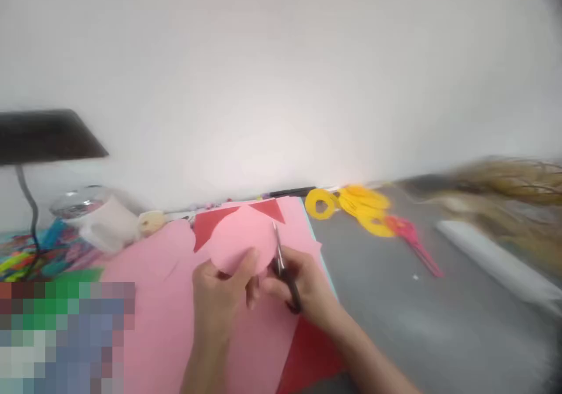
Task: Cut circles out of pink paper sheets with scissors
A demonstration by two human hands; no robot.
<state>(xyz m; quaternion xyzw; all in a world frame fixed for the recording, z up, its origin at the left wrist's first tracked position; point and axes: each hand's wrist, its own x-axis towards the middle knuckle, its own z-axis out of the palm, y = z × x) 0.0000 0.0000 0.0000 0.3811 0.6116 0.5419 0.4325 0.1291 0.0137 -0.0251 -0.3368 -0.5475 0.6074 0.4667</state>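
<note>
My left hand (226, 285) pinches the lower edge of a rounded pink paper piece (241, 236), thumb on top. In my right hand (302, 283) is a pair of scissors (285, 271) with dark handles, its metal blades pointing up and away along the right edge of the pink piece. The blades look close together; whether paper lies between them I cannot tell. Under both hands lie large pink sheets (153, 306). Red paper (267, 209) shows behind the held piece, and more red paper (311, 359) lies beneath my right forearm.
To the right are yellow paper rings (321, 204) and pink-handled scissors (415, 242) on the grey table (377, 312). A white roll (496, 259) lies farther right. At left stand a dark lamp (48, 136) and colourful clutter (52, 242). A white wall (281, 78) rises behind.
</note>
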